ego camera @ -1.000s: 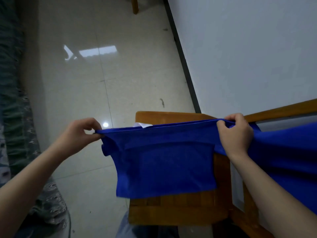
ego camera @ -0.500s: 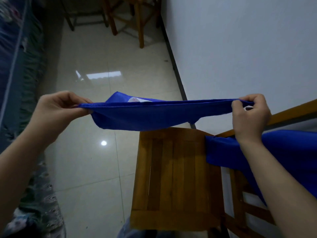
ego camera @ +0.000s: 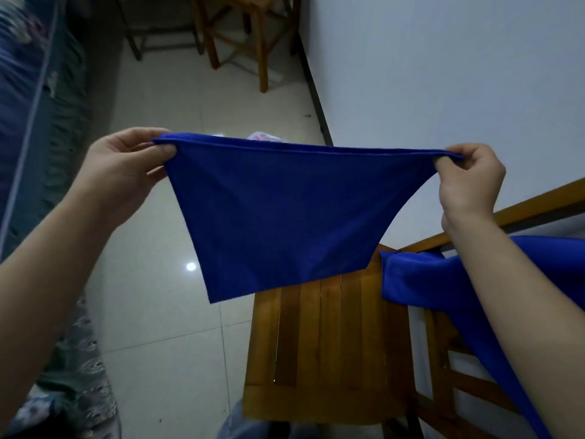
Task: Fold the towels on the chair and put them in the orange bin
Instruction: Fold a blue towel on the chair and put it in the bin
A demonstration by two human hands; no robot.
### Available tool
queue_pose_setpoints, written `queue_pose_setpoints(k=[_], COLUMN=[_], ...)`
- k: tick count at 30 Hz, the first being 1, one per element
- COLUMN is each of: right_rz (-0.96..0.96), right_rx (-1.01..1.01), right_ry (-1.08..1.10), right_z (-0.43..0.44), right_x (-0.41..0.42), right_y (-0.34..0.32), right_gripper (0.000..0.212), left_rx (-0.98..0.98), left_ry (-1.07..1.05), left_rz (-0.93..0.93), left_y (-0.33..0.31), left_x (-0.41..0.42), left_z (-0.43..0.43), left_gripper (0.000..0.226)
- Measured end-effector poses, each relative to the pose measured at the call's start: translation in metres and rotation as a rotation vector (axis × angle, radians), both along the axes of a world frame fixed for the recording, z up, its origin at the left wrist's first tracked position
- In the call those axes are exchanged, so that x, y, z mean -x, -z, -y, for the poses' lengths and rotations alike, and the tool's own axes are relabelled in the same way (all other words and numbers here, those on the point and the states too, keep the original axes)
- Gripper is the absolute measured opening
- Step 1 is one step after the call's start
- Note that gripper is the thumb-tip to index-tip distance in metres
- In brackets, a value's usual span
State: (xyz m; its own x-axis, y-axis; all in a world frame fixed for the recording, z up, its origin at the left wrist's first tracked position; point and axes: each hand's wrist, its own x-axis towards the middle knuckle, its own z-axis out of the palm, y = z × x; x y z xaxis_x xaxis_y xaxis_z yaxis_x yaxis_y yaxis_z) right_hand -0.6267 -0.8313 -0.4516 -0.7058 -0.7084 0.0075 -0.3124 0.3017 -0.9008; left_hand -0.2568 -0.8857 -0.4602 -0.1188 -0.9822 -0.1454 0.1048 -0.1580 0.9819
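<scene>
Head view, sole item: I log a blue towel [ego camera: 285, 223] held up in the air, hanging flat from its top edge, its lower hem over the front of the wooden chair [ego camera: 329, 350] seat. Left hand [ego camera: 123, 175], fingers closed on the top left corner; right hand [ego camera: 468, 182], fingers pinched on the top right corner. Step in hand, as I judge it: folding, mid-way. Next move likely calls for bringing the two corners together, edges matched, without losing either pinch. Second blue towel [ego camera: 443, 277] draped over the chair's back rail, just beside my right forearm; a snag risk. Open floor [ego camera: 164, 312] on the left gives room; wall [ego camera: 443, 74] close on the right. Orange bin: not in view.
</scene>
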Motion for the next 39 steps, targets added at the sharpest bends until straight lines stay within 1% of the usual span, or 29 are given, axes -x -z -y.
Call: queue_pose_setpoints(k=[1, 2, 3, 4, 6, 8, 9, 11, 12, 13, 14, 16, 17, 18, 20, 23, 27, 32, 37, 39], right_rz=[0.045, 0.078, 0.104, 0.130, 0.184, 0.234, 0.245, 0.231, 0.213, 0.192, 0.175, 0.160, 0.154, 0.151, 0.148, 0.156, 0.197, 0.197, 0.128, 0.119], right_rx=[0.010, 0.021, 0.032, 0.043, 0.068, 0.103, 0.116, 0.108, 0.091, 0.062, 0.019, -0.103, -0.167, -0.233, -0.359, -0.534, -0.711, -0.872, -1.135, -1.193], right_ry=[0.014, 0.019, 0.015, 0.006, -0.015, -0.029, -0.037, -0.060, -0.074, -0.087, -0.098, -0.089, -0.074, -0.056, -0.028, -0.037, -0.007, -0.017, -0.089, -0.102], right_z=[0.001, 0.000, -0.001, -0.003, -0.011, -0.023, -0.031, -0.051, -0.064, -0.077, -0.091, -0.119, -0.133, -0.146, -0.170, -0.202, -0.232, -0.248, -0.259, -0.260], right_x=[0.001, 0.003, 0.004, 0.004, 0.003, 0.002, 0.002, 0.001, 0.000, -0.001, -0.003, -0.007, -0.009, -0.011, -0.016, -0.022, -0.021, -0.012, -0.007, -0.006], right_y=[-0.003, -0.005, -0.008, -0.010, -0.012, -0.009, -0.007, 0.004, 0.011, 0.020, 0.030, 0.054, 0.065, 0.078, 0.099, 0.130, 0.161, 0.182, 0.194, 0.197], right_gripper=[0.019, 0.018, 0.017, 0.016, 0.016, 0.022, 0.024, 0.027, 0.028, 0.028, 0.028, 0.030, 0.030, 0.029, 0.027, 0.029, 0.025, 0.017, 0.021, 0.022], left_rx=[-0.009, -0.014, -0.016, -0.010, 0.004, 0.011, -0.001, -0.071, -0.107, -0.140, -0.175, -0.310, -0.371, -0.433, -0.548, -0.675, -0.772, -0.868, -1.009, -1.021], left_ry=[-0.016, -0.035, -0.044, -0.056, -0.071, -0.032, 0.016, 0.107, 0.113, 0.085, 0.053, -0.021, -0.020, -0.001, 0.050, 0.048, 0.033, 0.168, 0.378, 0.390], left_rz=[0.001, 0.012, 0.007, -0.005, -0.033, -0.064, -0.098, -0.119, -0.122, -0.109, -0.101, 0.031, 0.080, 0.129, 0.224, 0.346, 0.385, 0.453, 0.493, 0.495], left_y=[-0.001, -0.001, -0.002, -0.003, -0.003, 0.002, 0.004, 0.014, 0.021, 0.031, 0.041, 0.069, 0.083, 0.094, 0.116, 0.144, 0.166, 0.176, 0.182, 0.183], left_x=[0.005, 0.008, 0.011, 0.013, 0.015, 0.012, 0.008, -0.001, -0.004, -0.004, -0.003, -0.001, -0.001, 0.000, 0.000, 0.002, 0.007, 0.007, 0.003, 0.005], left_z=[0.000, 0.000, -0.001, -0.004, -0.010, -0.021, -0.027, -0.042, -0.051, -0.061, -0.072, -0.097, -0.110, -0.123, -0.146, -0.178, -0.209, -0.226, -0.229, -0.226], left_gripper=[0.010, 0.021, 0.027, 0.027, 0.023, 0.016, 0.010, 0.026, 0.027, 0.019, 0.015, 0.052, 0.058, 0.055, 0.042, 0.030, 0.025, 0.018, 0.019, 0.019])
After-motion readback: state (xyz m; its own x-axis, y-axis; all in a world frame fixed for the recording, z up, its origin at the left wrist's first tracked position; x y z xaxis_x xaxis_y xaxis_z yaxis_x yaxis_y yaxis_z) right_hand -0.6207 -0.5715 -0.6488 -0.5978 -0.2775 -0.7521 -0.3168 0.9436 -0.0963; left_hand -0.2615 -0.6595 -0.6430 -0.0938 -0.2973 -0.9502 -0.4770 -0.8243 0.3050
